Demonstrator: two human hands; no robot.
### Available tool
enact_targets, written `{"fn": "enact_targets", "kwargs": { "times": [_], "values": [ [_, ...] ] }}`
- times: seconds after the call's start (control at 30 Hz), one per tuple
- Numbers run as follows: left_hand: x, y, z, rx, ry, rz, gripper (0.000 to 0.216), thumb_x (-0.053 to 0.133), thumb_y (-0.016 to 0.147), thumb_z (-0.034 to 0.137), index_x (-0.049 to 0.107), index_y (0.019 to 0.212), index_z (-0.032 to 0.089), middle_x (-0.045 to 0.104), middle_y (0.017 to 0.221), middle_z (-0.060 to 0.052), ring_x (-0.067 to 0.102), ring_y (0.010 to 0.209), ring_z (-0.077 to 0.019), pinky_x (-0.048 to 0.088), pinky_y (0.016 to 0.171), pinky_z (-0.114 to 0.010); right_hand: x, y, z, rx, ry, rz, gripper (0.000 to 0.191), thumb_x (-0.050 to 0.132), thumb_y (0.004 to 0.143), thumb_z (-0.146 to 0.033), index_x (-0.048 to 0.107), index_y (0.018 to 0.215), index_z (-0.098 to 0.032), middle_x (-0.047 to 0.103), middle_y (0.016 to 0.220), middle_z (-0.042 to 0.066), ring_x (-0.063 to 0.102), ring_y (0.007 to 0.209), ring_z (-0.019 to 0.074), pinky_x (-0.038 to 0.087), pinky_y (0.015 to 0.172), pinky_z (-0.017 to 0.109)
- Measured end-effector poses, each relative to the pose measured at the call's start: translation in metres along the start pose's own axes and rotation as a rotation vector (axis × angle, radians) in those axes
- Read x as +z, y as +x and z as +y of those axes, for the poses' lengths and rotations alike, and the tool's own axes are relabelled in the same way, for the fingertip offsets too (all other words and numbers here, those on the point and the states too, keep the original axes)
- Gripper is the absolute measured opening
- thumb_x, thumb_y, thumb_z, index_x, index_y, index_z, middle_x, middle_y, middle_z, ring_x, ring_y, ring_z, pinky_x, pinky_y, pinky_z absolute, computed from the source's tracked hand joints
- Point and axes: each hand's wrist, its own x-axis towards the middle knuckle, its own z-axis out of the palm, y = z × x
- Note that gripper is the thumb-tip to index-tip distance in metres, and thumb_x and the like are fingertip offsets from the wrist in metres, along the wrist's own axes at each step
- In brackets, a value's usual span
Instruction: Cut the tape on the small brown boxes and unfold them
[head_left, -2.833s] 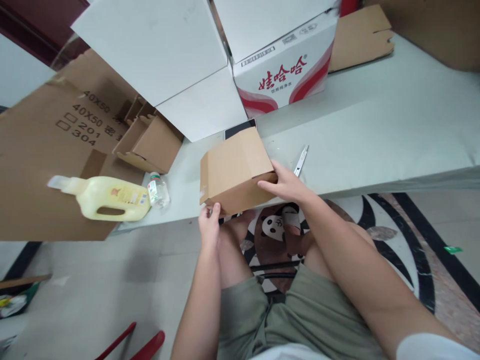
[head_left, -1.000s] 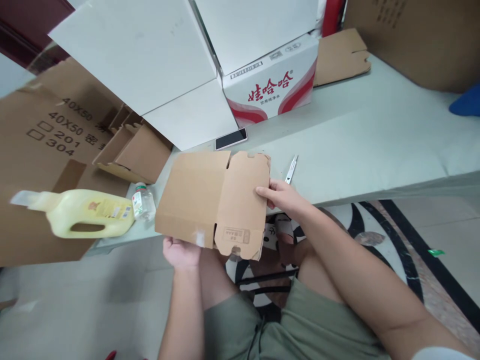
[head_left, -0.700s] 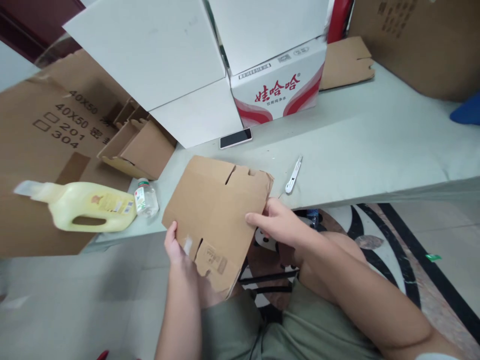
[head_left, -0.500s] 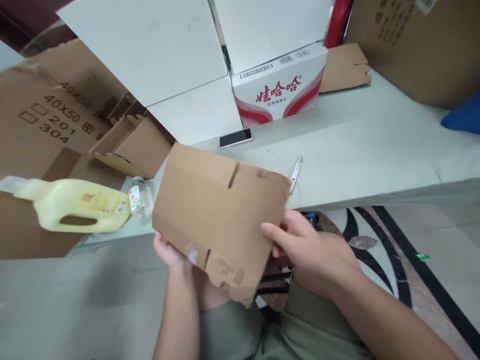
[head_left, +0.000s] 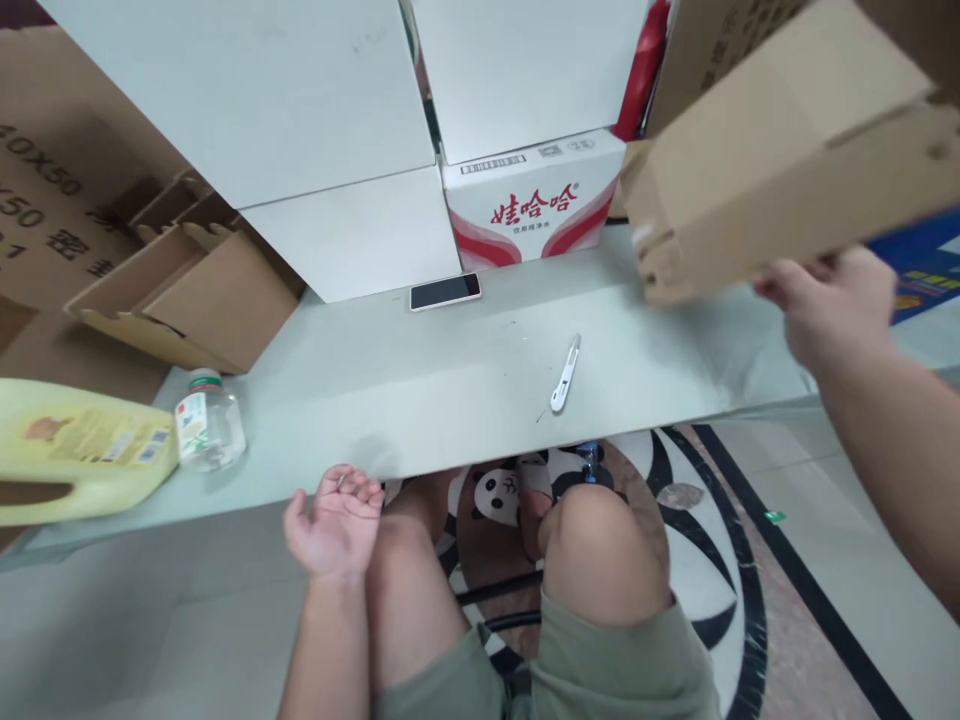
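Observation:
My right hand grips the lower edge of a flattened cardboard box, held tilted above the right end of the table. Motion blurs the cardboard a little. Palm up, my left hand rests empty by my left knee at the table's front edge, fingers loosely curled and apart. Between the two hands, a white utility knife lies on the tabletop. Behind it is a phone with a dark screen.
A white-and-red carton and large white boxes line the back of the pale table. To the left are a clear bottle, a yellow jug and an open cardboard box. A blue package sits far right.
My right hand has carried the flattened cardboard box from in front of me to the right and up. My left hand has let go of it. The view has shifted too.

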Motion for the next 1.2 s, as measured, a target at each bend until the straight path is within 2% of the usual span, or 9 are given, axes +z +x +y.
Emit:
{"fn": "enact_targets", "kwargs": {
  "times": [0.07, 0.13, 0.2, 0.27, 0.4, 0.53, 0.93, 1.1, 1.2],
  "values": [
    [0.001, 0.001, 0.000, 0.020, 0.002, -0.017, 0.042, 0.068, 0.052, 0.053, 0.065, 0.071, 0.015, 0.061, 0.062, -0.004, 0.057, 0.054, -0.0147, 0.054, 0.048, -0.027, 0.008, 0.030, 0.003, -0.022, -0.083, 0.076, 0.037, 0.070, 0.086, -0.046, 0.059, 0.111, -0.021, 0.072, 0.088, 0.005, 0.070, 0.079, 0.0185, 0.062, 0.077, 0.038],
    [0.001, 0.002, 0.002, 0.039, -0.002, -0.020, 0.044, 0.071, 0.048, 0.053, 0.065, 0.070, 0.016, 0.059, 0.061, -0.003, 0.056, 0.054, -0.0140, 0.053, 0.048, -0.026, 0.021, 0.035, 0.020, -0.026, -0.154, 0.071, 0.026, 0.067, 0.086, -0.037, 0.060, 0.106, -0.021, 0.072, 0.088, 0.005, 0.070, 0.079, 0.0191, 0.061, 0.083, 0.042],
    [0.000, 0.003, 0.004, 0.045, 0.001, -0.017, 0.046, 0.074, 0.044, 0.053, 0.065, 0.069, 0.016, 0.057, 0.060, -0.002, 0.055, 0.054, -0.0137, 0.052, 0.047, -0.026, 0.038, 0.017, 0.048, -0.083, -0.342, -0.064, 0.024, 0.067, 0.083, -0.030, 0.064, 0.105, -0.020, 0.075, 0.092, 0.008, 0.072, 0.086, 0.0230, 0.058, 0.089, 0.046],
    [-0.002, 0.004, 0.005, 0.047, 0.011, -0.015, 0.046, 0.075, 0.042, 0.053, 0.066, 0.068, 0.016, 0.057, 0.060, -0.002, 0.054, 0.054, -0.0134, 0.050, 0.046, -0.025, 0.055, -0.009, 0.078, -0.240, -0.596, -0.202, 0.031, 0.061, 0.085, -0.031, 0.065, 0.113, -0.018, 0.074, 0.113, 0.015, 0.071, 0.104, 0.0303, 0.057, 0.093, 0.051],
    [-0.005, 0.002, 0.004, 0.048, 0.031, -0.041, 0.046, 0.075, 0.043, 0.054, 0.066, 0.067, 0.016, 0.057, 0.060, -0.002, 0.053, 0.054, -0.0133, 0.049, 0.046, -0.025, 0.074, -0.041, 0.113, -0.504, -0.929, -0.271, 0.039, 0.048, 0.092, -0.034, 0.068, 0.118, -0.013, 0.067, 0.132, 0.020, 0.064, 0.121, 0.0365, 0.049, 0.104, 0.054],
    [-0.005, -0.005, 0.003, 0.034, 0.027, -0.065, 0.043, 0.074, 0.046, 0.053, 0.067, 0.067, 0.016, 0.057, 0.060, -0.002, 0.052, 0.053, -0.0128, 0.049, 0.047, -0.025, 0.074, -0.039, 0.112, -0.506, -0.986, -0.260, 0.038, 0.046, 0.092, -0.031, 0.069, 0.117, -0.013, 0.069, 0.129, 0.017, 0.065, 0.118, 0.0335, 0.050, 0.101, 0.048],
    [0.006, -0.016, 0.026, 0.112, 0.084, -0.169, 0.039, 0.070, 0.058, 0.053, 0.065, 0.070, 0.016, 0.054, 0.060, -0.001, 0.051, 0.053, -0.0129, 0.047, 0.048, -0.025, 0.075, -0.041, 0.115, -0.515, -0.985, -0.215, 0.036, 0.046, 0.090, -0.028, 0.070, 0.114, -0.015, 0.070, 0.125, 0.016, 0.063, 0.115, 0.0343, 0.046, 0.097, 0.048],
    [0.043, -0.010, 0.048, 0.173, 0.119, -0.221, 0.039, 0.056, 0.078, 0.055, 0.062, 0.071, 0.017, 0.053, 0.061, -0.002, 0.051, 0.054, -0.0142, 0.046, 0.049, -0.026, 0.074, -0.041, 0.117, -0.542, -0.983, -0.206, 0.035, 0.045, 0.091, -0.027, 0.070, 0.113, -0.015, 0.071, 0.123, 0.017, 0.064, 0.112, 0.0332, 0.048, 0.095, 0.047],
    [0.074, -0.001, 0.056, 0.202, 0.078, -0.286, 0.040, 0.053, 0.081, 0.056, 0.062, 0.070, 0.018, 0.051, 0.059, -0.001, 0.048, 0.050, -0.0124, 0.045, 0.049, -0.025, 0.074, -0.042, 0.116, -0.560, -0.982, -0.203, 0.035, 0.045, 0.090, -0.025, 0.071, 0.111, -0.015, 0.072, 0.121, 0.017, 0.065, 0.110, 0.0339, 0.050, 0.094, 0.048]
  ]
}}
